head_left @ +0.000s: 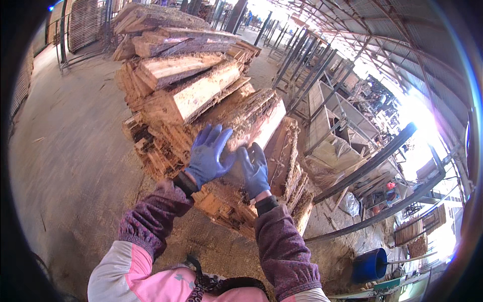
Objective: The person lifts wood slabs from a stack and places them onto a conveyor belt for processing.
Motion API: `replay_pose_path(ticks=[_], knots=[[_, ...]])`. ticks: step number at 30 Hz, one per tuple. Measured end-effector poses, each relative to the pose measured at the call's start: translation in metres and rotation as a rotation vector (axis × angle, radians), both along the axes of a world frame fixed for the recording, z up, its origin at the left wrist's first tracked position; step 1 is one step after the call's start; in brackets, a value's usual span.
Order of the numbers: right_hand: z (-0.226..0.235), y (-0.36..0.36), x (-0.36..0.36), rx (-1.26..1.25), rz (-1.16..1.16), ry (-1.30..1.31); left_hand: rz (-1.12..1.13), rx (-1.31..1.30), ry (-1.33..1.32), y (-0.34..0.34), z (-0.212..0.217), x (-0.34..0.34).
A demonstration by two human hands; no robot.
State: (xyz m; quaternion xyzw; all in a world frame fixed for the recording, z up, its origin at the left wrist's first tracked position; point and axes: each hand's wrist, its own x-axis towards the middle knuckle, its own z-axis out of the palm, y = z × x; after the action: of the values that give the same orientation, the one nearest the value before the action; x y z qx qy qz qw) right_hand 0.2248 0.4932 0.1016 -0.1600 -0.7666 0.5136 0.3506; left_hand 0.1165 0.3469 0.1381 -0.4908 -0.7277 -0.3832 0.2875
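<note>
A tall stack of rough-sawn wooden slabs [201,103] with bark along their edges rises in front of me. My left hand [208,156], in a blue-grey glove, lies over the near slabs with its fingers spread. Close beside it, my right hand [255,172] wears the same kind of glove; its thumb and fingers are apart. Neither hand has anything in its grasp. Both are over the near end of a bark-edged slab [264,118]; I cannot tell whether they touch it. Sawdust and bark bits cling to the wood.
To the right stand dark metal posts [297,60], a wooden bin [329,121] and a curved metal bar [372,163]. A blue barrel [369,265] is at the lower right. Stacked boards [83,25] stand at the far left. The concrete floor [75,151] has sawdust on it.
</note>
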Motion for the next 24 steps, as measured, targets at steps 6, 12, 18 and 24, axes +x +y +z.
replay_pose_path(ticks=[6, 12, 18, 24], knots=[[0.007, 0.047, 0.023, -0.139, 0.057, -0.117, -0.242, 0.053, -0.161, 0.006, 0.012, 0.028], [0.055, 0.063, 0.02, -0.902, 0.433, 0.059, -0.852, 0.287, -0.633, 0.035, 0.041, 0.063], [0.055, 0.094, 0.048, -0.349, 0.131, -0.225, -1.394, 0.437, -1.304, 0.052, 0.034, 0.06], [0.074, 0.07, 0.072, -0.809, -0.133, -0.264, -0.903, 0.431, -1.176, 0.028, -0.031, 0.068]])
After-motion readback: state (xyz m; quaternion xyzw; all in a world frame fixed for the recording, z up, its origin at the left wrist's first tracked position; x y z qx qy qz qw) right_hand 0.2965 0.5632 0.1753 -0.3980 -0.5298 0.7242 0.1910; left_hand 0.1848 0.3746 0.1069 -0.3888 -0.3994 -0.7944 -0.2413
